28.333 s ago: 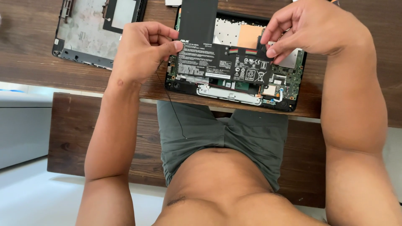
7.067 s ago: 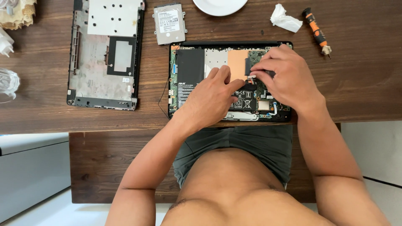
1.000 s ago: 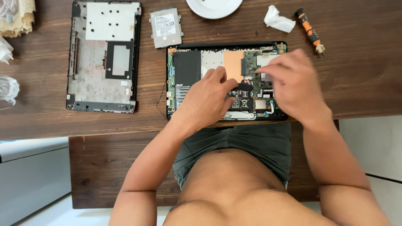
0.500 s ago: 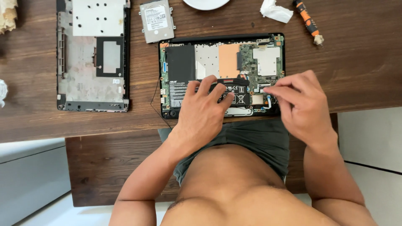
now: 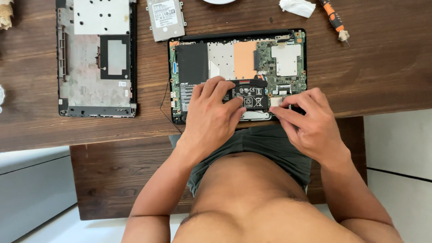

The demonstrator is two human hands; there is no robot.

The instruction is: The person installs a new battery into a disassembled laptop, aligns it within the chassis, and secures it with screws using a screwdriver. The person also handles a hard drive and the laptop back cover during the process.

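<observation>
An opened laptop base [image 5: 238, 58] lies on the wooden table with its green circuit board, copper plate and black battery [image 5: 198, 67] exposed. My left hand [image 5: 211, 119] rests flat on the battery's near part, fingertips pressing on its labelled black strip [image 5: 249, 96]. My right hand [image 5: 310, 123] sits at the laptop's near right corner, thumb and forefinger pinched at a small part beside the battery; what they pinch is too small to tell.
The removed grey bottom cover [image 5: 96, 56] lies to the left. A silver hard drive [image 5: 165, 18] sits above the laptop. An orange-handled screwdriver [image 5: 334, 19] and a crumpled white tissue [image 5: 297, 6] lie at the far right. The table edge [image 5: 90, 139] runs close to my body.
Over the last second both hands slid from the laptop's middle down to its near edge. The right hand left the board's upper right area, which now shows uncovered.
</observation>
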